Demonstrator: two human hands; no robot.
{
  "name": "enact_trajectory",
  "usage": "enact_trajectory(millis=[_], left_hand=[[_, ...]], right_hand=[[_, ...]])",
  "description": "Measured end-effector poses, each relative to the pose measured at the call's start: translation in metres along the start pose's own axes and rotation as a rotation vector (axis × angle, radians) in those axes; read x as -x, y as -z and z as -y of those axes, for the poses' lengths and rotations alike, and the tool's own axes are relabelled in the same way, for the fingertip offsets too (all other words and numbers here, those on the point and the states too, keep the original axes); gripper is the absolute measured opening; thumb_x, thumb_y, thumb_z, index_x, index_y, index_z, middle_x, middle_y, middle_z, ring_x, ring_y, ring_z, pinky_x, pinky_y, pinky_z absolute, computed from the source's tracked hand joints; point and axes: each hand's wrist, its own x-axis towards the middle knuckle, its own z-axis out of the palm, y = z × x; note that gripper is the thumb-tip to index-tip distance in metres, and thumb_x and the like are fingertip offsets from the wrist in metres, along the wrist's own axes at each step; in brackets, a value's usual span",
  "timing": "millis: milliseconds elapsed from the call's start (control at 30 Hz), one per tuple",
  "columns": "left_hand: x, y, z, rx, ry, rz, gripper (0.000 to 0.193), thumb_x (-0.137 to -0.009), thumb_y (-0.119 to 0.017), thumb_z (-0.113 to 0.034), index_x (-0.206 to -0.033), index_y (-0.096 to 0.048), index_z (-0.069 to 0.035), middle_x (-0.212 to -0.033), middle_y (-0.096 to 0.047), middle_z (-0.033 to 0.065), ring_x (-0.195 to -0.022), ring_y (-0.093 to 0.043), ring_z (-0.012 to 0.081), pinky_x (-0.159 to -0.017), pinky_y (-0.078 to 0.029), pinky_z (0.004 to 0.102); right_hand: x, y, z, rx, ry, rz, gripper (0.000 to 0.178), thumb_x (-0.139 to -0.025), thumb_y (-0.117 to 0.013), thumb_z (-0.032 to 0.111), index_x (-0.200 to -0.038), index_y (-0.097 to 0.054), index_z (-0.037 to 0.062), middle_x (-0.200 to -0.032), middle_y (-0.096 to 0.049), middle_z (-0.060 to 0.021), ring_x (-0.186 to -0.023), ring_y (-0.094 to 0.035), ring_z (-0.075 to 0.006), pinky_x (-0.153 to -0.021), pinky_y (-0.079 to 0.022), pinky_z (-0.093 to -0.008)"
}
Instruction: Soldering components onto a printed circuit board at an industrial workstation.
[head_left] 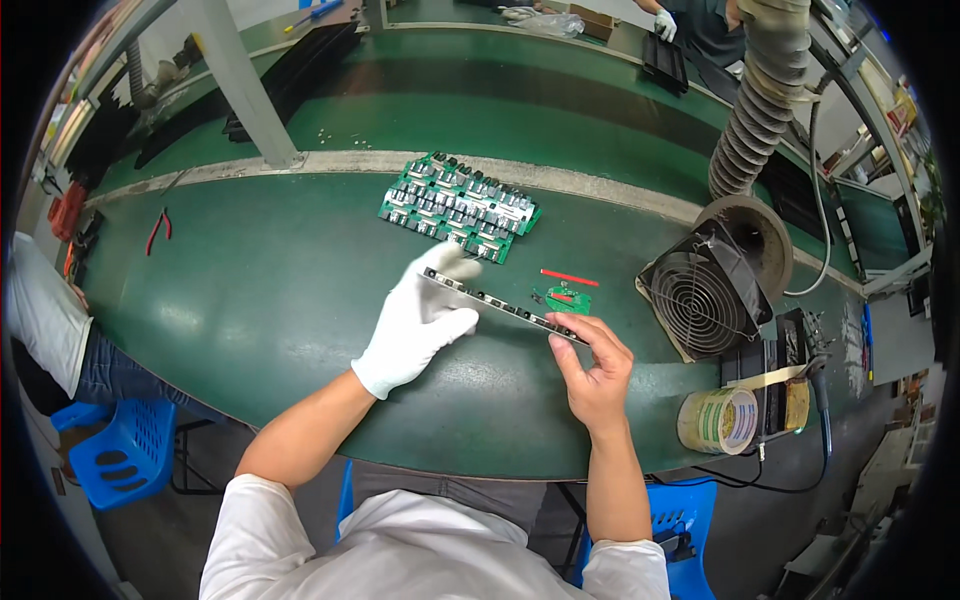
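A circuit board [500, 306] is held up edge-on above the green bench, small dark parts lining its upper edge. My right hand [597, 372], bare, pinches its right end between thumb and fingers. Around the left end is my left hand [410, 325] in a white glove, its fingers behind the board and its thumb in front. Beyond them a panel of populated green circuit boards [455, 205] lies on the bench. To the right of the held board lie a small green board piece [570, 300] and a thin red strip [570, 277].
At the right stand a black fan [697, 300], a ribbed duct [757, 110], a tape roll [718, 420] and a soldering iron [820, 385] with its cable. Red-handled pliers [159, 232] lie far left. One person sits at left; another's gloved hand [665, 24] shows across the bench.
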Motion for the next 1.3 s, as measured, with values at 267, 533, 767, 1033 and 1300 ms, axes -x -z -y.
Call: enact_trajectory(millis=[267,533,767,1033,1300], left_hand=[[-0.003,0.019,0.004,-0.474,-0.247,0.012,0.037,-0.081,-0.069,0.004,-0.117,-0.064,-0.002,-0.12,-0.063,0.0107,-0.083,-0.062,0.0127,-0.068,-0.05,0.0213],[-0.002,0.018,0.007,-0.438,-0.225,-0.015,0.035,-0.081,-0.069,0.004,-0.115,-0.066,-0.002,-0.117,-0.065,0.0086,-0.078,-0.059,0.01,-0.065,-0.048,0.02],[0.001,0.018,0.001,-0.446,-0.112,-0.013,0.037,-0.08,-0.066,0.007,-0.116,-0.064,-0.001,-0.121,-0.062,0.0105,-0.093,-0.061,0.0142,-0.073,-0.051,0.0222],[0.002,0.017,0.0,-0.451,-0.125,-0.029,0.037,-0.08,-0.068,0.006,-0.115,-0.064,-0.001,-0.118,-0.064,0.0099,-0.09,-0.061,0.0133,-0.071,-0.05,0.0207],[0.003,0.016,-0.002,-0.442,-0.154,-0.039,0.037,-0.079,-0.07,0.005,-0.115,-0.065,-0.001,-0.116,-0.065,0.0101,-0.089,-0.062,0.0133,-0.07,-0.05,0.0206]], right_hand=[[-0.004,0.001,-0.007,0.156,0.191,-0.063,0.036,-0.075,-0.066,-0.011,-0.109,-0.07,-0.0014,-0.11,-0.071,-0.013,-0.097,-0.067,-0.0242,-0.088,-0.052,-0.0318],[-0.003,-0.001,-0.008,0.113,0.162,-0.114,0.035,-0.074,-0.067,-0.01,-0.108,-0.068,-0.0019,-0.109,-0.071,-0.0134,-0.097,-0.067,-0.0252,-0.087,-0.053,-0.0331],[-0.001,-0.001,-0.007,0.081,0.107,-0.095,0.031,-0.079,-0.065,-0.01,-0.109,-0.067,-0.0022,-0.112,-0.069,-0.015,-0.101,-0.065,-0.0246,-0.093,-0.05,-0.0331],[-0.001,-0.001,-0.005,0.085,0.078,-0.102,0.032,-0.078,-0.065,-0.011,-0.109,-0.066,-0.002,-0.113,-0.069,-0.0154,-0.104,-0.065,-0.0251,-0.095,-0.05,-0.0339],[-0.002,-0.003,-0.007,0.065,0.097,-0.136,0.033,-0.076,-0.068,-0.009,-0.108,-0.068,-0.0018,-0.11,-0.07,-0.0143,-0.1,-0.067,-0.0254,-0.09,-0.052,-0.0336]])
